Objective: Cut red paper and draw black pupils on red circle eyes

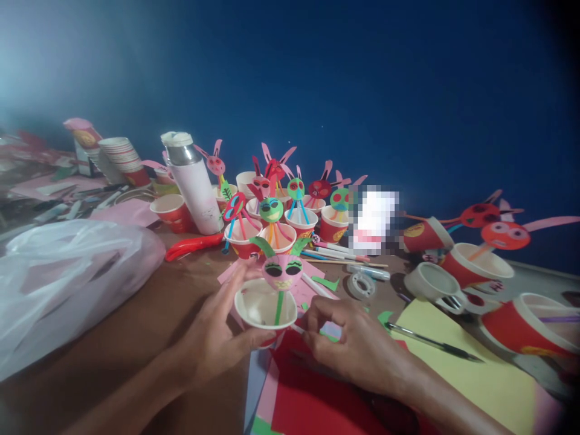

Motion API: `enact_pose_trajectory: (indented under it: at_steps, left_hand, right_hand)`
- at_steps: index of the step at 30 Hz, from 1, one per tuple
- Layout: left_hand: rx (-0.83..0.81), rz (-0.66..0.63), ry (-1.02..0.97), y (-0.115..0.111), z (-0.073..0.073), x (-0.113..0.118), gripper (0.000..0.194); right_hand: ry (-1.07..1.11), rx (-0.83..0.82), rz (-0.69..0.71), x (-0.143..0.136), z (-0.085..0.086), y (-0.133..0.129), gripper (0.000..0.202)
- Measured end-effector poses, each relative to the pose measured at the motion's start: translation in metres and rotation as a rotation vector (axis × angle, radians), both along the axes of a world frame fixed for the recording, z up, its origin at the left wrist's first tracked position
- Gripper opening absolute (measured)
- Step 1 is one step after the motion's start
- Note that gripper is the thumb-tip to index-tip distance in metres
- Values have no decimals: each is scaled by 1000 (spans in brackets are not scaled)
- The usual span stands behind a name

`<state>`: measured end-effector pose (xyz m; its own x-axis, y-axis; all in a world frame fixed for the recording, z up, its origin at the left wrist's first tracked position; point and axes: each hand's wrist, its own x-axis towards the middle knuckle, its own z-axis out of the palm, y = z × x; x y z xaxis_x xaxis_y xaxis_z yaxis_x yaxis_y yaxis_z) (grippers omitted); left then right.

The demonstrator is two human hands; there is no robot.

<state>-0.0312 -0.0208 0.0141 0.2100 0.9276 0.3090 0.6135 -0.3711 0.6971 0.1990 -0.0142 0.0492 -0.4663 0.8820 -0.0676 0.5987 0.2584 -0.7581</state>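
Observation:
My left hand [212, 329] is wrapped around a red and white paper cup [242, 323], thumb across its near side and fingers along the far side. A pink paper face [283, 275] with green ears and black eyes stands up from the cup on a green straw [280, 308]. Just right of the cup, my right hand [344, 335] is closed, thumb and finger pinched on a thin whitish stick [297, 328] that points at the cup wall. Its far end and whether it goes into the wall are hard to see. Red paper [308, 393] lies beneath my right hand.
Several finished face cups [278, 238] stand behind, beside a flask [193, 187]. A plastic bag [77, 272] lies left, near a red glossy object [194, 244]. To the right are clear tape [361, 285], a mug [428, 284], a pen [435, 343] on yellow paper [489, 386] and more cups.

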Motion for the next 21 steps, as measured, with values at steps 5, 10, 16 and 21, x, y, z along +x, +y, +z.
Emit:
enact_pose_trajectory:
  at_steps: [5,10,16,21]
  left_hand:
    - [-71,-48,-15,0,4,1,91]
    - [-45,-33,-106,0,1,2,87]
    - [21,0,-159,-1,-4,4,82]
    - [15,5,-78,-2,-6,5,72]
  right_hand:
    - [100,-16,-28,0,-2,3,8]
    - [153,-18,-52,-1,0,4,5]
    - [210,-57,-52,-10,-4,-1,9]
    - [209,0,-57,-12,-9,-6,4]
